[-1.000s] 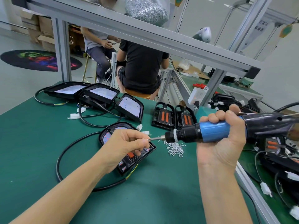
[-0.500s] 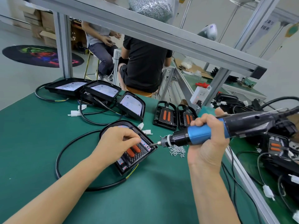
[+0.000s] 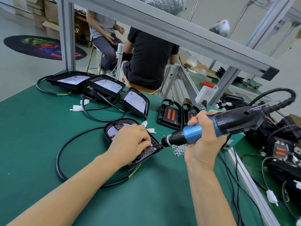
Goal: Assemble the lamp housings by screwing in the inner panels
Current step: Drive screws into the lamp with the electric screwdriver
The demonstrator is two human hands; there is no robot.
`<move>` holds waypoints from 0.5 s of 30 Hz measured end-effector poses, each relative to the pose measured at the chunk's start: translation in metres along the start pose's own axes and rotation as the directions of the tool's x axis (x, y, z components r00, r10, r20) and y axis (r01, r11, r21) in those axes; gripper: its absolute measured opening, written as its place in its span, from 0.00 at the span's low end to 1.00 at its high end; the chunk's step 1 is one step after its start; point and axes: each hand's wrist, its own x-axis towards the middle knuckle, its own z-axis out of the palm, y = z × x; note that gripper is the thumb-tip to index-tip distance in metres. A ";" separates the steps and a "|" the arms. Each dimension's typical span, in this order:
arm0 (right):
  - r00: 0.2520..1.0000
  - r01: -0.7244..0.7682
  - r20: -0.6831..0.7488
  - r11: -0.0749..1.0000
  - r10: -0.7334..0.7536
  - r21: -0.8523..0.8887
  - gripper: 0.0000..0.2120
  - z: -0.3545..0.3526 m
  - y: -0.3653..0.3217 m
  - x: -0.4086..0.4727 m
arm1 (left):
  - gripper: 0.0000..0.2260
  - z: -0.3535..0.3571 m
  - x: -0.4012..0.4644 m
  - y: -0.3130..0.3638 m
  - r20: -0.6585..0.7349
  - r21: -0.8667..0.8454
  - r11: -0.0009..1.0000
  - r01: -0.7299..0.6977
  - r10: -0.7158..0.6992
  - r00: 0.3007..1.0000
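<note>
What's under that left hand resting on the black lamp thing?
The left hand lies on the open lamp housing. Beside its fingers show a ribbed black inner panel and a bit of orange. The panel's middle and whatever the fingertips pinch are covered.

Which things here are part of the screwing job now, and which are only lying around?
In use: lamp housing under left hand; electric screwdriver in right hand; loose screws.

Lying about: three lamps; power strip; white connector.
</note>
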 end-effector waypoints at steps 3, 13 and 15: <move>1.000 0.005 -0.005 1.000 -0.005 -0.024 0.09 -0.002 0.004 0.001 | 0.07 0.002 0.002 0.000 0.017 0.041 0.999 0.008 -0.009 1.000; 1.000 -0.012 -0.030 0.996 0.009 -0.092 0.11 -0.005 0.010 0.005 | 0.08 0.004 0.009 0.001 0.094 0.122 0.992 0.043 -0.055 0.994; 1.000 -0.012 -0.014 0.994 0.010 -0.111 0.11 -0.005 0.010 0.005 | 0.08 0.004 0.010 0.001 0.103 0.134 0.990 0.051 -0.065 0.993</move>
